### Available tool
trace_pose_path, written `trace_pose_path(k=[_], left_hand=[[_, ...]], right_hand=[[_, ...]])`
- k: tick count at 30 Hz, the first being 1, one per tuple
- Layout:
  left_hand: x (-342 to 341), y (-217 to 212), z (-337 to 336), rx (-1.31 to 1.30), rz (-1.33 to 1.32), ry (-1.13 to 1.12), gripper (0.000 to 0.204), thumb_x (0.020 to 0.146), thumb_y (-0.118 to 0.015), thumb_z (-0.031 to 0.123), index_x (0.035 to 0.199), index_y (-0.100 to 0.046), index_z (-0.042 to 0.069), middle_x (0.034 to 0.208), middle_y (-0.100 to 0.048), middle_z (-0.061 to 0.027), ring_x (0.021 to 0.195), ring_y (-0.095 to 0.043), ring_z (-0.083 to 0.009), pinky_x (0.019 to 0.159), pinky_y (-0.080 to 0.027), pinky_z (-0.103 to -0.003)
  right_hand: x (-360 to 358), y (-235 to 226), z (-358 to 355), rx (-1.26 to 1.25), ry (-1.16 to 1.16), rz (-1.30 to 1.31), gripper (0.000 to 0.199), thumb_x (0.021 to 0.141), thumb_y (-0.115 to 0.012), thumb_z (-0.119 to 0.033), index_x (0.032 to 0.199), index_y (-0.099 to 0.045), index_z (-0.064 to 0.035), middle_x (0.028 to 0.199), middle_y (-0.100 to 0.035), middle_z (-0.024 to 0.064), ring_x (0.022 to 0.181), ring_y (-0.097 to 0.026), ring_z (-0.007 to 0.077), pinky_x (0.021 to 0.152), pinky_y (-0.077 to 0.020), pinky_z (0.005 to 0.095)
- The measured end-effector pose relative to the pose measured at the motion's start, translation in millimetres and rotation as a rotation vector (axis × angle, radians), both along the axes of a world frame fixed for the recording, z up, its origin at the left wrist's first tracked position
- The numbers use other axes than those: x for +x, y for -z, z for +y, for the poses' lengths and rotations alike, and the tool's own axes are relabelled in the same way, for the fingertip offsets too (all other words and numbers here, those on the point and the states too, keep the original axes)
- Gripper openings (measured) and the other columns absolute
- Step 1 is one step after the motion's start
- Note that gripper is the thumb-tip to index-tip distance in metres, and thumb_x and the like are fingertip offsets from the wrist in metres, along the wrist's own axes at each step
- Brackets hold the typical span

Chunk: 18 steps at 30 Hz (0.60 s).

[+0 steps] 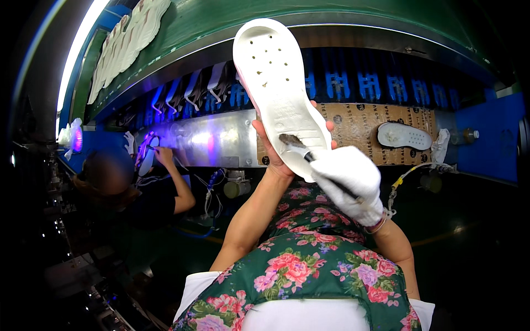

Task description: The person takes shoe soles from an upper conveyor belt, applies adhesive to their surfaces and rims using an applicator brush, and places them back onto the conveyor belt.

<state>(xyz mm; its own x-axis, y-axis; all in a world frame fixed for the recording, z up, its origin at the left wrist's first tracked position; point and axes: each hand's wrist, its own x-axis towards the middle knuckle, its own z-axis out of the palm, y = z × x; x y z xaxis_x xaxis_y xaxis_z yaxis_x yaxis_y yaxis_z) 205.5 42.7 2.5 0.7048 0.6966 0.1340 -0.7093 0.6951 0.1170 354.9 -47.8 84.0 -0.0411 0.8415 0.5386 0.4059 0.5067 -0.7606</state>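
White shoe sole [270, 71] is lying in the left hand [278, 161], which is clamping its sides. The gloved right hand [350, 179] is gripping a brush [292, 141] that is touching near the heel [298, 166].

The person wore a dark green apron [326, 251] printed with pink and purple flowers [290, 268] and short white sleeves [193, 291]; a white glove [361, 190] covered the right hand [346, 175].

Counter [234, 132], long, silver metal; right part covered by brown printed cardboard sheet [353, 146], bearing one white perforated shoe sole with dark rim [411, 137]. Shelf [207, 22], green, metal-edged; overlapping white shoe soles [124, 49] at left end.
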Motion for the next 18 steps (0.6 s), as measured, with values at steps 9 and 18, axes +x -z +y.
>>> trace_pose_path(k=[9,18], left_hand=[[-5.3,-3.9,6.7,-0.020,-0.038,0.006,0.109,0.076,-0.061,0.079,0.156,-0.021,0.016,0.148,-0.040,-0.0196,0.118,-0.054,-0.0534,0.091,-0.052,-0.068],[-5.4,-11.4,31.1,0.183,-0.052,0.098,0.109,0.073,-0.069,0.074,0.154,-0.029,0.014,0.143,-0.042,-0.0299,0.107,-0.059,-0.0529,0.085,-0.058,-0.055]], right_hand=[[-1.5,2.6,-2.0,-0.184,-0.010,0.148,0.025,0.073,-0.082,-0.003,0.097,-0.075,-0.0063,0.091,-0.073,0.0109,0.081,-0.070,0.0249,0.073,-0.0546,0.0329],[2.5,1.3,2.8,-0.105,-0.089,0.074,0.027,0.074,-0.080,-0.001,0.100,-0.074,-0.0054,0.096,-0.073,0.0119,0.081,-0.069,0.0258,0.071,-0.0553,0.0338]])
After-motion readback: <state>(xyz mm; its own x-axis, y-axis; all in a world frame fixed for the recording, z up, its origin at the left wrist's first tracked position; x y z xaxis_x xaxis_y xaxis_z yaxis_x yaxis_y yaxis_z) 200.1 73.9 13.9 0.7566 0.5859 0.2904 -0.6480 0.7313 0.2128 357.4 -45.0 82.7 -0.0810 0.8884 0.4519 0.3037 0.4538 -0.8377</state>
